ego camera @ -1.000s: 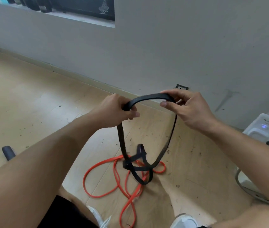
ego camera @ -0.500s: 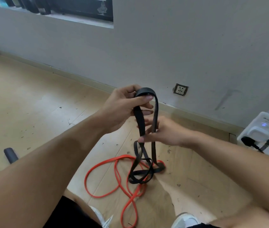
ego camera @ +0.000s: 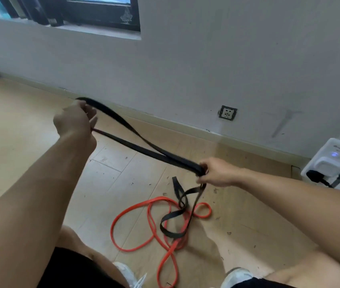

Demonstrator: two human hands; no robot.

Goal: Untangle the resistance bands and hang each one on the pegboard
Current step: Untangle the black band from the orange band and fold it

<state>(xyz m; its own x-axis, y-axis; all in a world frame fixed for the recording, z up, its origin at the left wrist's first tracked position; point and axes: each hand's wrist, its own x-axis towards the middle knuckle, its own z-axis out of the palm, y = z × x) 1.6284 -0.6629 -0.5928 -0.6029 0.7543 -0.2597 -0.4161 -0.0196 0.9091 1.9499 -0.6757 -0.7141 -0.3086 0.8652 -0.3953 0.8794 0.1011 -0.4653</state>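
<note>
Head view, looking down past both bare forearms, showed the left hand (ego camera: 75, 119) raised out to the left with its fingers curled round one end of the black band (ego camera: 144, 148), the loop's bend passing over the top of that fist. Two runs of the band stretched taut — down and to the right — to the right hand (ego camera: 214, 172), whose thumb and fingers pinched both runs together. Below that pinch the rest of the black band hung slack, twisted into loops, its lowest fold lying on the orange band (ego camera: 144, 223), which sprawled in coils on the wooden floor (ego camera: 19, 132) between the person's shoes.

No pegboard showed in this view (only a pale wall with a socket (ego camera: 227, 112) and, at the far right, a white power strip (ego camera: 329, 161) with a blue light), so hanging looked some way off; neither band was hung.

My judgement on the risks: the hanging twist could cinch into a tighter knot if the taut stretch were pulled harder, and whether the black loops merely lay over the orange or threaded through it could not be told — if threaded, lifting would drag the orange band up as well. A slipped pinch under tension might let the band snap back toward the left hand.
</note>
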